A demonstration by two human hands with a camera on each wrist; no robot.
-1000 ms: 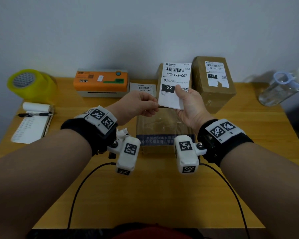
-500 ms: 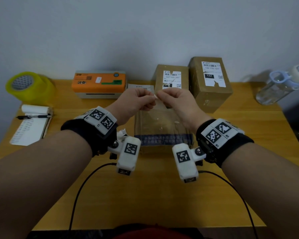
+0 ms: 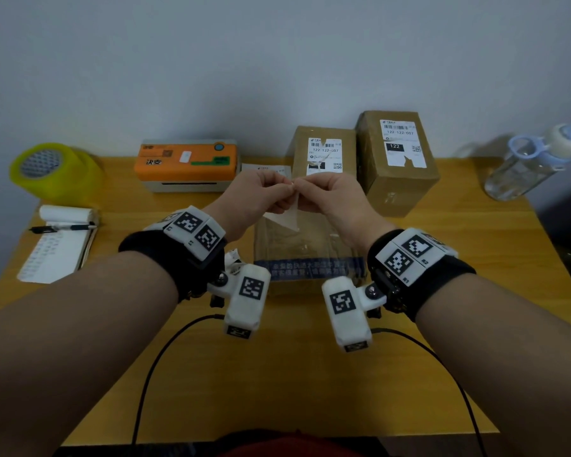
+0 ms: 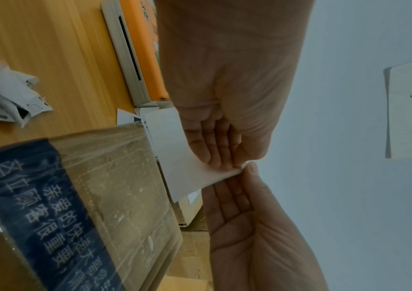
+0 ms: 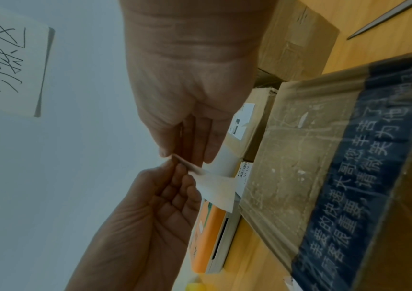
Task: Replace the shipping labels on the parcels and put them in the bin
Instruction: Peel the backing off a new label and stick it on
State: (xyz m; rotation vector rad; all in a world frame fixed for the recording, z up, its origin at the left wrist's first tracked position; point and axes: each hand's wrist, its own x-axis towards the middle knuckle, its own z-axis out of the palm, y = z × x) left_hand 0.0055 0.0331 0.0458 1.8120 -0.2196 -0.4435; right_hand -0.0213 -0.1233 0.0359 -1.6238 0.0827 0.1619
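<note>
Both hands meet above the near parcel (image 3: 307, 245), a brown box with a blue printed tape band that lies flat on the table. My left hand (image 3: 285, 186) and right hand (image 3: 302, 188) pinch the same top corner of a white shipping label (image 3: 290, 216), which hangs down with its blank side showing. The left wrist view shows the label (image 4: 182, 157) between the left hand (image 4: 227, 165) and the right thumb. In the right wrist view the label's corner (image 5: 215, 183) looks split into two thin layers at the fingertips.
Two upright parcels (image 3: 323, 150) (image 3: 398, 159) with torn labels stand at the back. An orange label printer (image 3: 185, 163) has a loose label (image 3: 264, 168) beside it. Yellow tape roll (image 3: 53, 173), notepad with pen (image 3: 56, 245), water bottle (image 3: 534, 163). A crumpled old label (image 4: 8, 94) lies on the table.
A second ago my right hand held the label upright, printed side toward me. It has since been turned down, and both hands now pinch its top corner together.
</note>
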